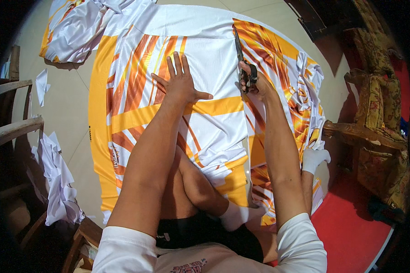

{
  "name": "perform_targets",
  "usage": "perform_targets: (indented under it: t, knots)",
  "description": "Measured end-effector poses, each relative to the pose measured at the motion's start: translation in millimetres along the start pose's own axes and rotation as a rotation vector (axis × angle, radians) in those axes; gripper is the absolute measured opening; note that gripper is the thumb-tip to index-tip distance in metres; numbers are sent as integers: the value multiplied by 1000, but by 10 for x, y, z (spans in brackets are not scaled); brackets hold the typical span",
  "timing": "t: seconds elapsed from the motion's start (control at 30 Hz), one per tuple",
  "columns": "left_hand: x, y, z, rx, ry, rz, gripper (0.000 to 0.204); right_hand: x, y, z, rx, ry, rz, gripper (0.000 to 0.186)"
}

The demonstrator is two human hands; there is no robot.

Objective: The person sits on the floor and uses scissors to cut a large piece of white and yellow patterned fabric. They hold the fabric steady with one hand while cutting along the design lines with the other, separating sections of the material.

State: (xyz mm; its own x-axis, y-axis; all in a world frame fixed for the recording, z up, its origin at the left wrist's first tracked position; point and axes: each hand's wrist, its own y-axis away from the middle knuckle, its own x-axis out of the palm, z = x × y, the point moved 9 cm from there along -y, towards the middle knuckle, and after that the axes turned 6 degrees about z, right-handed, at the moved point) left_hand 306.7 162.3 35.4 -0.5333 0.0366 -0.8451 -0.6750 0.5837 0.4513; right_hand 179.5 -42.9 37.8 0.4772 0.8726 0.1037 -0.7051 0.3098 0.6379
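A printed fabric (209, 59) in white, orange and yellow lies spread on the floor in front of me. My left hand (180, 84) rests flat on it with the fingers spread. In my right hand (258, 84) I grip dark-handled scissors (237, 43), their blades pointing away from me along the border between a white area and an orange-striped area. From the scissors back toward my body, the cloth is parted by a narrow gap. To the right of that gap, the striped piece is bunched and wrinkled at its outer edge. My fingers partly hide the scissor handles.
A crumpled heap of similar fabric (77, 34) sits at the far left. White scraps (54, 177) lie beside wooden furniture (18, 132) on the left. On the right stand a carved, upholstered chair (382, 100) and a red mat (351, 223). My crossed legs rest on the cloth.
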Motion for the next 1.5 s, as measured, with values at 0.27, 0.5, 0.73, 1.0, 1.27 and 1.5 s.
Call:
perform_targets:
  t: [0.27,0.5,0.73,1.0,1.27,1.5]
  knots:
    - [-8,12,-20,-4,-5,-17,163,3,-4,84,-44,-36,-53,36]
    - [-203,8,-73,-18,-20,130,149,-226,358,-144,-57,205,-22,44]
    - [-547,607,1426,64,-82,-403,114,-1817,2052,-614,-192,789,-585,52]
    - [259,1782,2445,-305,-152,-177,137,-2467,2897,-1650,-91,1027,-985,69]
    - [449,2129,2427,-373,-164,-26,130,-2393,3358,-1805,-222,950,-901,65]
    - [-704,1452,1662,122,239,-566,56,-1920,3300,-1736,-296,685,-848,39]
